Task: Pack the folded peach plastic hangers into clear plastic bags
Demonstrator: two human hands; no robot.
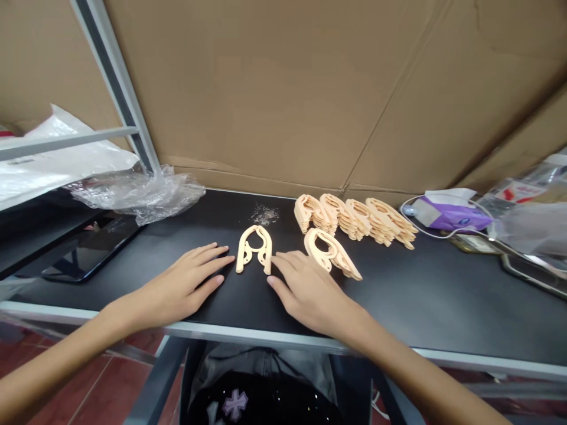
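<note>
Left hand (183,283) and right hand (308,289) flat on black table (398,295), fingers spread, nothing pinched. Peach plastic hanger (243,254) lies between them at 12 o'clock, second hanger (341,260) against right fingers (292,260), row of stacked hangers (354,221) at 1 o'clock, purple packet (452,213) at 2 o'clock

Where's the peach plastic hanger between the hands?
The peach hanger lies centre of the head view on the black tabletop, between the left hand and right hand.

Plastic hanger (243,254) between left hand (181,277) and right hand (308,289)
</note>
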